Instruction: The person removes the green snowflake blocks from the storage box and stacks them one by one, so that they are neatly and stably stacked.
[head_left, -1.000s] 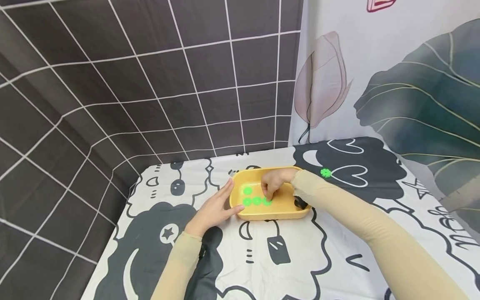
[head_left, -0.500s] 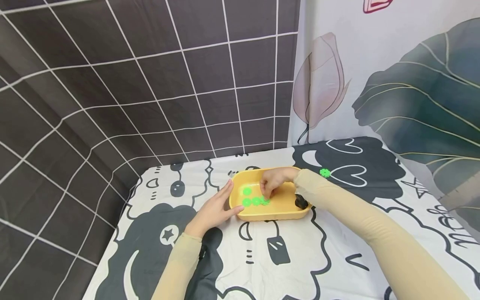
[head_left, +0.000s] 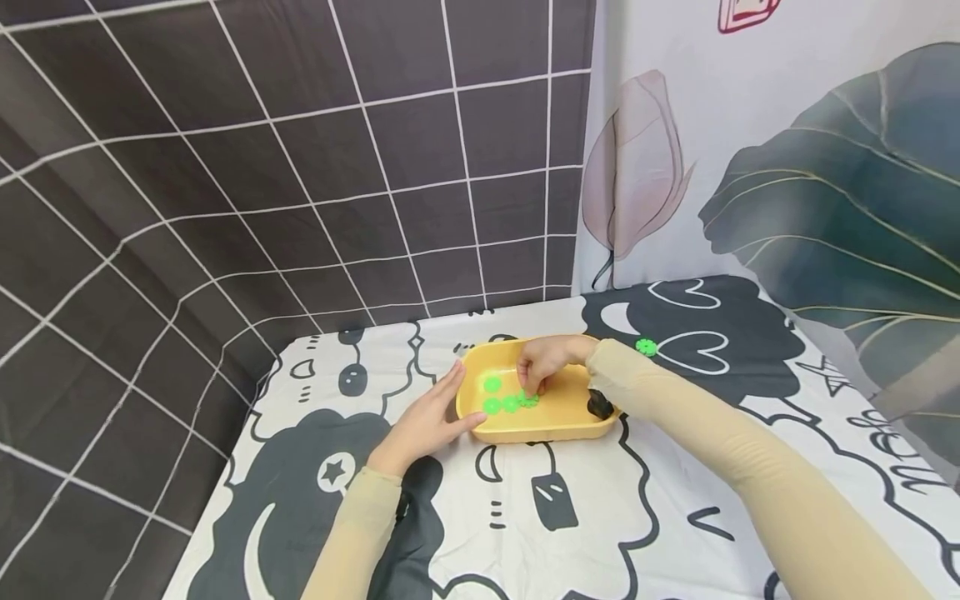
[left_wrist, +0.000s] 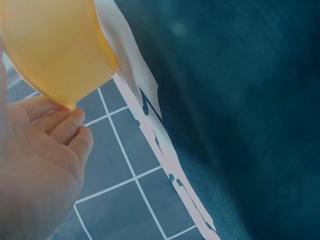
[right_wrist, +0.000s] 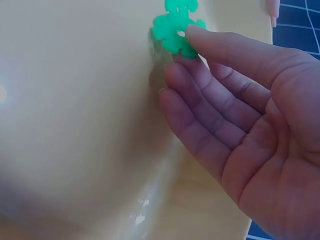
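Observation:
A yellow plastic tray (head_left: pixel 567 417) stands on the patterned cloth. My left hand (head_left: pixel 427 423) holds its left end, the thumb over the near rim and the fingers along the outer wall; the left wrist view shows the fingertips against the tray's edge. Inside the tray, my right hand (head_left: pixel 542 363) pinches a green snowflake-shaped disc (right_wrist: pixel 175 32) between thumb and fingers. Part of another green piece shows above it, touching or overlapping. Beside the right fingertips, green discs (head_left: pixel 491 406) lie in a row on the tray floor, with a single disc (head_left: pixel 491 384) behind them.
Another green disc (head_left: pixel 646 347) lies on the cloth behind the right forearm. A black object (head_left: pixel 599 405) shows under the right wrist, at the tray's right end. A dark gridded curtain (head_left: pixel 337 208) hangs behind, and a printed pale one (head_left: pixel 652 183) at the right.
My right hand and its green disc have moved slightly left, closer to the neighbouring disc in the row. The left hand keeps its hold on the tray. The head view has shifted a little.

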